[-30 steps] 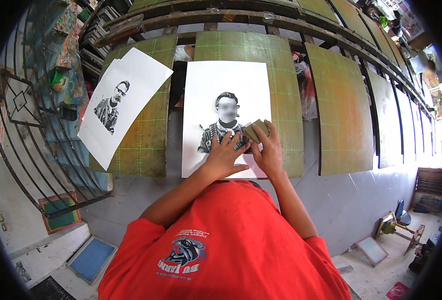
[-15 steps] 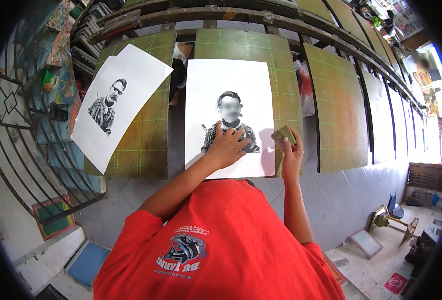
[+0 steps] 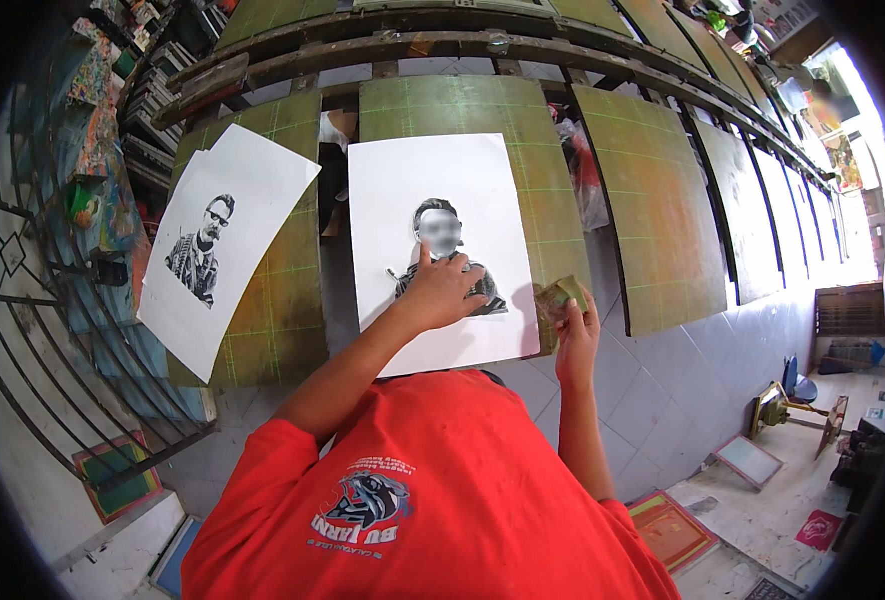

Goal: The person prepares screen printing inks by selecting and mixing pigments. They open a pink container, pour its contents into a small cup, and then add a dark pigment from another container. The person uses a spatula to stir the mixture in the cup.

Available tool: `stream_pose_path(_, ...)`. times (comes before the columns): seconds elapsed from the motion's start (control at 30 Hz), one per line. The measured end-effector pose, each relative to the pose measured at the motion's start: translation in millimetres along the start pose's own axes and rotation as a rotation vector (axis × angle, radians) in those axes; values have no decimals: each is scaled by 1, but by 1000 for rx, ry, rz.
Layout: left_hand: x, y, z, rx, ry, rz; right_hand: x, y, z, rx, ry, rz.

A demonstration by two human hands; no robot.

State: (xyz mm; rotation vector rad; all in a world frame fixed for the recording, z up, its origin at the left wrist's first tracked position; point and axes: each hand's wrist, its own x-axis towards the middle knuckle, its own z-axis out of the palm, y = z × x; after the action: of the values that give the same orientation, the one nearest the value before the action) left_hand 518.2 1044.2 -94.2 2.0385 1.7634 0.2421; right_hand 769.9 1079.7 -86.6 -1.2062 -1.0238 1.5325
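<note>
Centrally, lying flat on a green gridded board (image 3: 482, 105): a smooth white rectangular sheet (image 3: 432, 200) printed with a black-and-white portrait, matte and uncreased. Pressing down on the lower middle of that sheet: left hand (image 3: 442, 292), palm flat, fingers spread, index finger pointing up toward the printed figure, forearm reaching up from the red shirt (image 3: 422, 490). Hovering just off the sheet's lower right corner, at the board's lower right edge: right hand (image 3: 574, 322), raised, fingers curled and clamped on a small crumpled greenish wad (image 3: 559, 297); material hard to tell. Hands apart, the wad just beside the sheet's right edge. Resting tilted on the neighbouring green board (image 3: 277, 310) at left: a second white portrait print (image 3: 224, 245), well apart from both hands.
</note>
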Motion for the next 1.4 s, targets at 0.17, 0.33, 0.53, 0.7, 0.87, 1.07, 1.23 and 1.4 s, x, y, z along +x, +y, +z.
stream_pose_path(0.17,7,1,-12,-76,70,39,8,4,-7,-201,42,-168)
stream_pose_path(0.33,12,-17,14,114,242,-53,43,-27,13,-805,-23,-657)
stream_pose_path(0.53,13,-33,42,149,285,-72,112,-39,99,-1101,-305,-818)
stream_pose_path(0.7,14,-26,36,165,299,-63,190,-12,114,-1685,-800,-927)
stream_pose_path(0.87,9,-31,41,193,331,-107,249,-48,100,-1692,-675,-955)
stream_pose_path(1.07,11,-30,37,198,308,-100,226,-22,125,-1815,-870,-983)
stream_pose_path(1.23,11,-28,34,200,304,-103,246,-50,125,-1815,-725,-935)
stream_pose_path(1.4,10,-28,34,183,323,-88,233,-16,110,-1675,-818,-1061)
